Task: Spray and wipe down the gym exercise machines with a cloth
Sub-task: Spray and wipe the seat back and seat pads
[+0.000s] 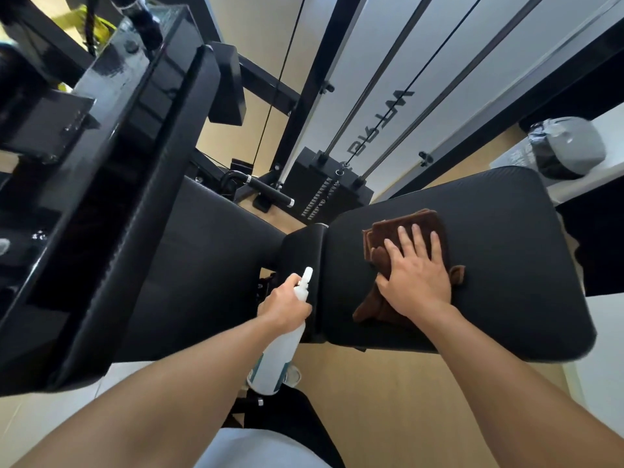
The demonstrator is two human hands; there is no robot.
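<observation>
My right hand (417, 275) lies flat with straight, spread fingers on a folded brown cloth (405, 231), pressing it onto the black padded seat (506, 265) of a gym machine. My left hand (285, 304) grips the neck of a white spray bottle (280, 352), which is held at the seat's left edge with its nozzle pointing up and away. The bottle's lower body hangs below my fist, over the floor.
A second black pad (209, 251) lies to the left of the seat. A large black machine arm (111, 184) crosses the left side. Behind are a weight stack (327, 187), guide rods and a cable. A grey bag (567, 146) sits on a white surface at right.
</observation>
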